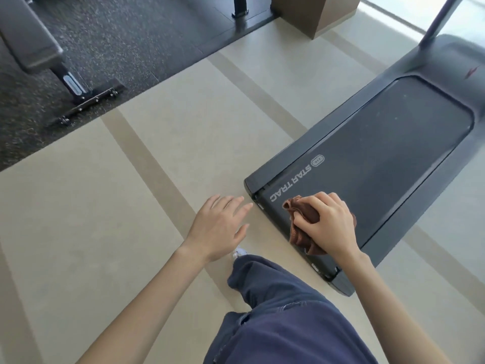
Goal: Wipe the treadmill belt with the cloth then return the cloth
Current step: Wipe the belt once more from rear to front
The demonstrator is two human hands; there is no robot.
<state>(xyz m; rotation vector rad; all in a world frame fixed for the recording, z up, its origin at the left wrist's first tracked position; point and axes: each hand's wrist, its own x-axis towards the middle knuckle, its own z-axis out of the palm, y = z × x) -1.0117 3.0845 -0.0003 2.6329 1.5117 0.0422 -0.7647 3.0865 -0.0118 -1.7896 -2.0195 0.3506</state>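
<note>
On my head-camera feed, the right hand (332, 228) grips a bunched brown cloth (301, 222) and holds it down on the treadmill belt (388, 153). The fingers (317, 203) are curled over the top of the fabric and the thumb is tucked against its side, so the hand is clamped on the cloth. The cloth sits at the belt's near end, by the near-left corner, just beside the white STAR TRAC lettering (291, 183). One fold hangs out below the palm towards the rear edge of the treadmill deck (265, 177).

The left hand (219, 228) holds nothing. Its fingers are apart and loosely straight, and it hovers over the beige floor (105, 219) just off the deck's rear left corner; I cannot tell whether it touches anything.

A navy trouser leg (278, 311) and the tip of a pale shoe (240, 251) show at the bottom of my view, close to the belt's near edge. A padded weight seat (31, 35) stands on dark speckled matting (118, 35) well apart, at the far left.
</note>
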